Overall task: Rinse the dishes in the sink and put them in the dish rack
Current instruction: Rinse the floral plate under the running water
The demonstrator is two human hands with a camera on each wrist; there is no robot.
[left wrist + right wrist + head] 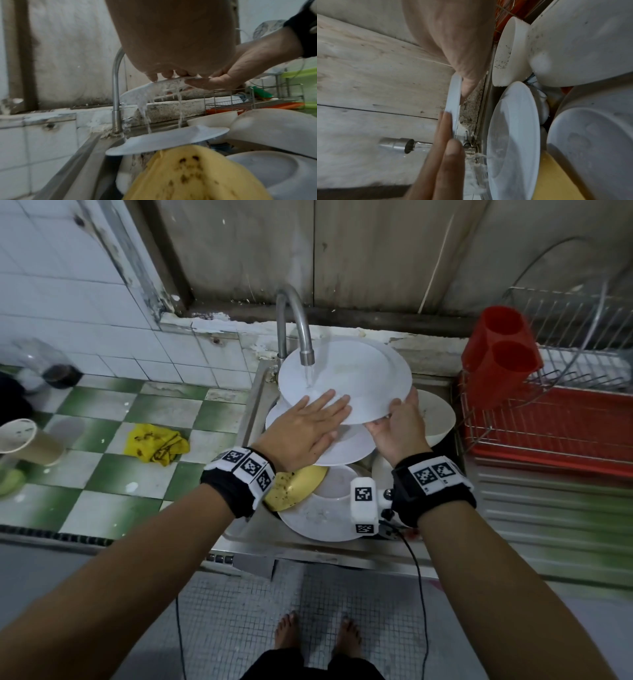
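Note:
I hold a white plate tilted under the running tap, and water runs off its lower edge. My right hand grips the plate's near right rim, thumb on top. My left hand lies flat on the plate's face with straight fingers. In the left wrist view the fingertips touch the dripping plate. The right wrist view shows the plate edge-on between my right thumb and the left hand's fingers. The wire dish rack stands to the right of the sink.
Below in the sink lie another white plate, a soiled yellow plate, a white bowl and more white dishes. A red cutlery holder hangs on the rack. A yellow cloth and a paper cup sit on the tiled counter at left.

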